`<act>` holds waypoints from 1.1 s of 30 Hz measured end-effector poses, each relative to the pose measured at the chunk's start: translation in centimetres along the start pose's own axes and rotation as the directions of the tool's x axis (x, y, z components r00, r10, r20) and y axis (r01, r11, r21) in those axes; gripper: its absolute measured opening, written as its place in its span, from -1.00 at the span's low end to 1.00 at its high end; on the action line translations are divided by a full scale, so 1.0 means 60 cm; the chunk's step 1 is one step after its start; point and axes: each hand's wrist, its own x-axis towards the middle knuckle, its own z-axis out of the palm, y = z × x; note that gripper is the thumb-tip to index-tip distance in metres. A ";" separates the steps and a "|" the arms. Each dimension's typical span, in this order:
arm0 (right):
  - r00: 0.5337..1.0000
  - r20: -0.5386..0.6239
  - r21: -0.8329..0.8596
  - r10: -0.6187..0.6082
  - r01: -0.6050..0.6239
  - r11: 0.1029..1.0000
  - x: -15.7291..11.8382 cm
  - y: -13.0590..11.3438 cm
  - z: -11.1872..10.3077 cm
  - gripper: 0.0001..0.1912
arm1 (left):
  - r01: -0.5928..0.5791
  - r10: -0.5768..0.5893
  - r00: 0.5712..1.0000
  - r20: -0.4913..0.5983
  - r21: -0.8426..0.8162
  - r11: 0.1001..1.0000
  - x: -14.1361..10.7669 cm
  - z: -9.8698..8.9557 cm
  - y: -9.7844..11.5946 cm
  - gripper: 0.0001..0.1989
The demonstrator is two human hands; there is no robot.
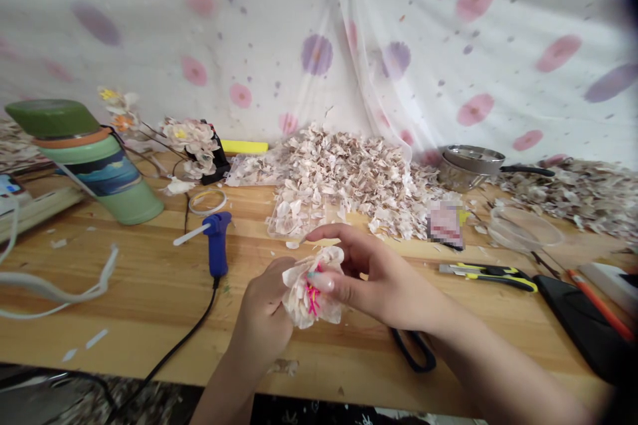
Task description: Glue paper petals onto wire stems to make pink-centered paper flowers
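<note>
A handmade flower [319, 309] with off-white petals and a pink and yellow centre is held up over the front of the table. My left hand [264, 302] is closed around it from behind, and the petals hide most of those fingers. From the right, my right hand [373, 275] presses its thumb onto the petals beside the centre. Its index finger arches above the flower, and its other fingertips are partly hidden behind. A blue glue gun [217, 252] with a white glue stick lies left of my hands. Dark scissor handles [416, 352] show under my right wrist.
Loose petals [343, 176] are heaped behind my hands, partly over a clear compartment tray [294, 219]. At left stand a green bottle [112, 172] and finished flowers [192, 139]. A yellow-black utility knife [491, 273], dark phone-like slab [573, 319] and metal pan [471, 163] lie right.
</note>
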 end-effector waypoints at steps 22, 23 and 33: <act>0.997 -0.039 0.058 0.060 -0.058 0.997 0.003 0.012 0.008 -0.43 | -0.170 0.162 0.985 0.064 0.151 0.974 0.000 -0.002 0.005 -0.80; 0.998 -0.037 0.065 0.057 -0.055 0.996 0.003 0.011 0.008 -0.44 | -0.175 0.168 0.984 0.055 0.143 0.974 0.002 -0.001 0.005 -0.80; 0.998 -0.003 0.127 0.060 -0.059 0.990 -0.005 0.000 0.012 -0.50 | -0.086 0.084 0.996 0.040 0.041 0.995 -0.010 0.003 0.007 -0.85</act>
